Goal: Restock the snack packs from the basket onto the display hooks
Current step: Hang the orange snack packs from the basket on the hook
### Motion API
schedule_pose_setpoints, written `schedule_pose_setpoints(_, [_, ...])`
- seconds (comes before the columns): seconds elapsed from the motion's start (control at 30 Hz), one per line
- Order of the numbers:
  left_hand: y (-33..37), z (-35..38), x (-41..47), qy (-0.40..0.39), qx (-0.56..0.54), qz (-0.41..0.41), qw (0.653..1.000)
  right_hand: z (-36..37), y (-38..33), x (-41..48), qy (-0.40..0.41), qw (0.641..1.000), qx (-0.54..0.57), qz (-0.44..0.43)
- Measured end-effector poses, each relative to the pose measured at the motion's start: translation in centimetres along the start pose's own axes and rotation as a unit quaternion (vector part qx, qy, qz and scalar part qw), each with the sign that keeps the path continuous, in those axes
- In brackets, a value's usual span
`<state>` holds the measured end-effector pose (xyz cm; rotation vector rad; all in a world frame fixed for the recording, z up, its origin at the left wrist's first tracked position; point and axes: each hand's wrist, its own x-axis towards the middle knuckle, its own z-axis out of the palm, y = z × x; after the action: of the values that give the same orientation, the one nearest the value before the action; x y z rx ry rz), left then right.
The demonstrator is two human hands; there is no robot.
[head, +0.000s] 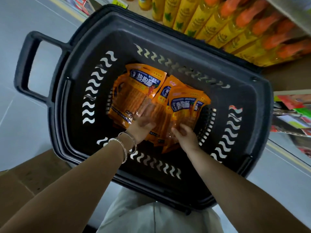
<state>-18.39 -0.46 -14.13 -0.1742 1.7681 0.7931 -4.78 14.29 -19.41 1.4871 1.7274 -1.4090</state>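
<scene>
Pale shop flooring runs along the left, with a brown carton point(25, 182) at the near-left corner of the view. A dark basket point(70, 52) sits on the floor, its handle point(25, 64) jutting from its left end.

Over the basket's near rim comes the left grip point(141, 126), bracelets point(125, 143) on the wrist. Its fingers lie fairly straight on the clear lower part of one pack, pressing rather than clasping, so it is released.

The snack packs point(144, 84) lie in a loose orange heap on the basket floor, roughly at its middle. Their long axes run from the near wall toward the far wall, fanned a little. The printed headers point to the far wall, away from both grips (so the ends that must go on the hooks are likely the far ones).

Just right of the heap's middle, the right grip point(185, 134) rests on the near ends of the packs, thumb laid across the top. Its other fingers are blurred, so I cannot tell whether it has closed on anything.

Beyond the basket's far-right corner stand yellow bottles point(218, 22) on a shelf. Past its right end hangs a coloured display point(292, 115), its hooks too blurred to make out. The right grip is the nearer to it. My guess is the packs must be gathered by their near ends, lifted, and swung rightward with the headers leading.
</scene>
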Motion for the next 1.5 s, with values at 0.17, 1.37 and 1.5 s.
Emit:
schedule_pose_setpoints(0.17, [1.1, 1.7, 2.1, 0.03, -0.053, 0.049, 0.997, 1.3, -1.9, -1.6, -0.184, 0.98, 0.07, -0.01])
schedule_pose_setpoints(1.37, [2.3, -4.2, -4.7, 0.212, -0.166, -0.007, 0.963, -3.8, -4.0, -4.4, 0.048, 0.975, 0.214, 0.02])
schedule_pose_setpoints(1.5, [5.1, -4.2, -9.7, 0.198, -0.15, 0.053, 0.967, -6.9, -5.5, -9.5, 0.067, 0.974, 0.208, -0.064])
